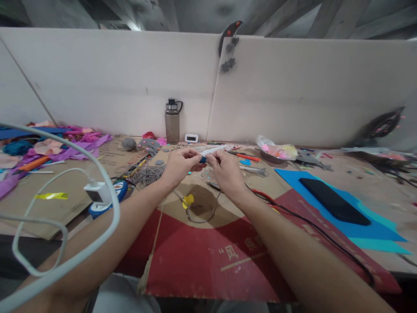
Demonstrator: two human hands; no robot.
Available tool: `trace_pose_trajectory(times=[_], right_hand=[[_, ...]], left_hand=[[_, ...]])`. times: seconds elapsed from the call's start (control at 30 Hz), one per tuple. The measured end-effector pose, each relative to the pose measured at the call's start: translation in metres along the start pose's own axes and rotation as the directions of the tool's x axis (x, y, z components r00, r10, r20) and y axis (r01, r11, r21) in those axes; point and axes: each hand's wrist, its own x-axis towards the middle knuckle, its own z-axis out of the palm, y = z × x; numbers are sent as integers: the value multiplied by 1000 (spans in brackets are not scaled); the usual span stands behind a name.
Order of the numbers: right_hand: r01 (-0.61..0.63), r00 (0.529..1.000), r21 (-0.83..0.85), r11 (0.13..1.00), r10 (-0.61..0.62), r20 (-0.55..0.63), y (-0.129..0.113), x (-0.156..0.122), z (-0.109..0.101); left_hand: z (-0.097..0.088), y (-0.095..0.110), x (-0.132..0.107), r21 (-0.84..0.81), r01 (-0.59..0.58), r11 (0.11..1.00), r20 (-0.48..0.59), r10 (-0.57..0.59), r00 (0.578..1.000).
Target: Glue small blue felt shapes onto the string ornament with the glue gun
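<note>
With left fingers [195,160] and right fingers [213,160], pinching a small blue piece [203,159] between their tips. Probably handling something light and pliable, needing gentle holding at its edges.

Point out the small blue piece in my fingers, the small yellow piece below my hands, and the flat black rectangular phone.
Small blue piece [203,160]: head view, visible middle.
Small yellow piece [188,200]: head view, its middle.
Flat black rectangular phone [335,201]: head view, middle of its face.
</note>
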Motion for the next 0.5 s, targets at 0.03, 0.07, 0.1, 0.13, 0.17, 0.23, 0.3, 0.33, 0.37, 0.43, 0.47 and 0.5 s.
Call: trace_pose_trajectory(times=[0.03, 0.07, 0.1, 0.13, 0.17, 0.23, 0.3, 0.33, 0.37, 0.43, 0.47, 0.5], right_hand=[[4, 1000, 5, 1000, -4, -1, 0, 0, 0], [8, 1000, 10, 1000, -8, -1, 1, 0, 0], [12, 1000, 15, 1000, -12, -2, 1, 0, 1], [15, 1000, 20, 1000, -15, -3, 1, 0, 1], [18, 1000, 23, 1000, -17, -5, 1, 0, 1], [17, 1000, 23, 1000, -17, -4, 1, 0, 1], [15, 1000, 19, 1000, -15, 3, 1, 0, 1], [15, 1000, 16, 1000, -15, 6, 0, 0, 1], [14, 1000, 14, 1000, -14, 9, 0, 0, 1], [10, 1000, 11, 1000, -11, 7, 0, -1, 1], [7, 1000, 11, 1000, -7, 5, -1, -1, 0], [3, 1000, 11, 1000, -3, 2, -1, -1, 0]], left_hand=[[0, -1, 0, -3, 3, 1000, 5, -3, 1000], [-1, -1, 0, -5, 7, 1000, 10, -7, 1000], [-1, -2, 1, -9, 11, 1000, 15, -10, 1000], [-1, -2, 1, -12, 15, 1000, 18, -15, 1000], [-1, -3, 1, -17, 20, 1000, 22, -20, 1000], [-1, -3, 1, -27, 32, 999, 26, -31, 999], [-1, -4, 1, -32, 40, 999, 26, -39, 999], [-1, -4, 1, -29, 42, 999, 27, -41, 999], [-1, -4, 1, -23, 42, 999, 27, -41, 999], [-1, -4, 0, -7, 35, 999, 30, -35, 999], [-1, -4, 0, -1, 31, 1000, 32, -31, 999], [-1, -4, 0, 1, 28, 1000, 35, -28, 999]])
